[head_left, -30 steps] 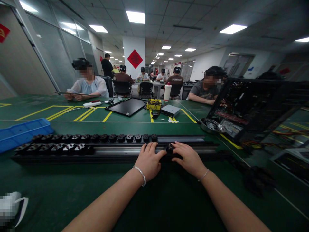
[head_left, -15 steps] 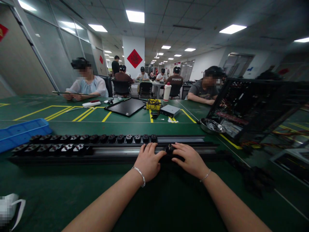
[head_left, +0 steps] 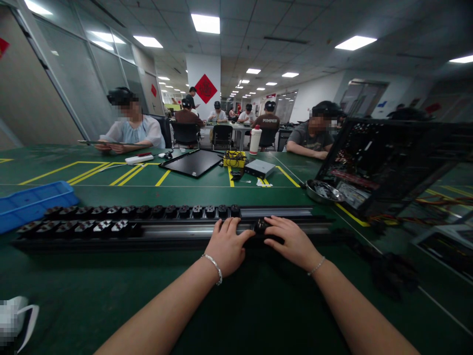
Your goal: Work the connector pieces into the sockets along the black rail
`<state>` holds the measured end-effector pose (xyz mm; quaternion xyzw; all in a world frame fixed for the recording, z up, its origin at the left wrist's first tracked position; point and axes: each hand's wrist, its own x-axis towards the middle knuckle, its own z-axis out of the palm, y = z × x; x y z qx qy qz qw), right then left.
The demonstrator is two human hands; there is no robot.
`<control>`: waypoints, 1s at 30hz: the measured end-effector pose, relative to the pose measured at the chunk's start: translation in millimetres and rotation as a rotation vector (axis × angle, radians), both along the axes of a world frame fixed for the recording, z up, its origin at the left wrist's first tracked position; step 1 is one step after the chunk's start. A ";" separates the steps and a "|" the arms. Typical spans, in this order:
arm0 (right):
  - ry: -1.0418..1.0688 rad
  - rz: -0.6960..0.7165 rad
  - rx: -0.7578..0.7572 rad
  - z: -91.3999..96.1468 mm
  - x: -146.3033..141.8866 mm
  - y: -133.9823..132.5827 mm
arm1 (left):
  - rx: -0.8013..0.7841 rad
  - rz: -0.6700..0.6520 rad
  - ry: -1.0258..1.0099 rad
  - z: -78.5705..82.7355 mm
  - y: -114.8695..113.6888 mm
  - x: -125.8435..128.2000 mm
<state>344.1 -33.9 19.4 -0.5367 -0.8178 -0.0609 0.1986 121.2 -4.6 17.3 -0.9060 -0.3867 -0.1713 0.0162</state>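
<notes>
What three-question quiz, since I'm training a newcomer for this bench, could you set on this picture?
1. True or false: the back rail carries more black pieces than the front rail.
2. What colour is the tray at the picture's left edge? A) red B) blue C) white
3. Fill in the missing word: between the left hand and the right hand is a small ____ part.

Key: 1. True. 2. B. 3. black.
</notes>
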 end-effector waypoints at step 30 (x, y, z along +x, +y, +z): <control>0.077 0.001 0.018 -1.8 0.2 3.2 | -0.019 0.013 0.037 2.0 0.1 1.4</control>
